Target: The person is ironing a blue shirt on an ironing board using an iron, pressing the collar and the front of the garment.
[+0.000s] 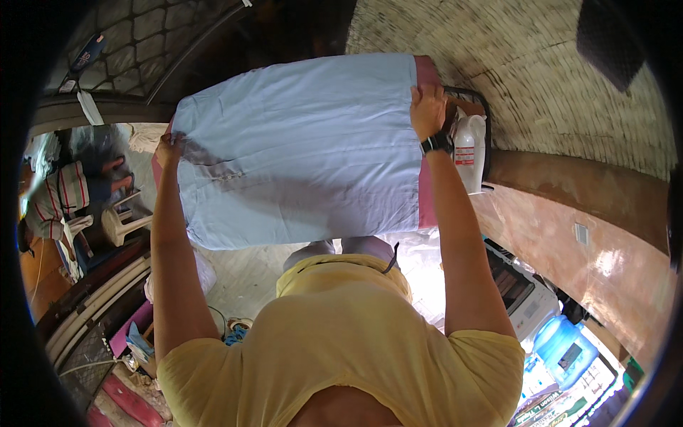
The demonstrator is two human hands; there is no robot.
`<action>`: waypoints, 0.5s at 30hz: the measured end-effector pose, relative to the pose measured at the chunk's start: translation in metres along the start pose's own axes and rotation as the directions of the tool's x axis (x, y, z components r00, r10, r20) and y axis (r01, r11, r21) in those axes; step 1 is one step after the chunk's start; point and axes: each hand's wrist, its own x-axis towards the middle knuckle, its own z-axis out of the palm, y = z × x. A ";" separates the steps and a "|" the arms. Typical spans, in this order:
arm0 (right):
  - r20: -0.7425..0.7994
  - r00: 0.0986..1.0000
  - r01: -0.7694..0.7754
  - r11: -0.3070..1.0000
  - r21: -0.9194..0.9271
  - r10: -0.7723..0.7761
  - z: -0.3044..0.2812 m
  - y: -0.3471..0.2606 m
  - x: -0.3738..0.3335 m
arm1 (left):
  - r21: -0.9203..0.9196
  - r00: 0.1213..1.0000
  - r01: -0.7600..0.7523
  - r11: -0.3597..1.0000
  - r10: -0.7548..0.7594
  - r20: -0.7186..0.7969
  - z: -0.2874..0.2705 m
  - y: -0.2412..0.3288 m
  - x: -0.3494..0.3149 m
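A light blue cloth [306,142] is spread over a padded maroon surface [427,192], whose ends show past the cloth at left and right. My left hand [169,151] is closed on the cloth's left edge, where dark creases run inward. At the upper right, my right hand [428,112], with a black watch at the wrist, has its fingers bent on the cloth's right edge. Its fingertips are partly hidden. A small row of pale spots [229,176] marks the cloth left of its middle.
A white bottle [467,146] stands in a dark-framed rack [488,132] just right of my right wrist. At the left, a person's feet [122,174] show near a beige plastic chair [126,217]. A blue water jug [565,349] stands at the lower right, below a woven wall [498,71].
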 end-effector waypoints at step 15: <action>-0.006 0.967 -0.236 0.901 0.363 0.255 0.058 -0.004 0.081 | -0.920 0.871 0.373 0.122 -0.386 0.303 -0.037 0.053 0.017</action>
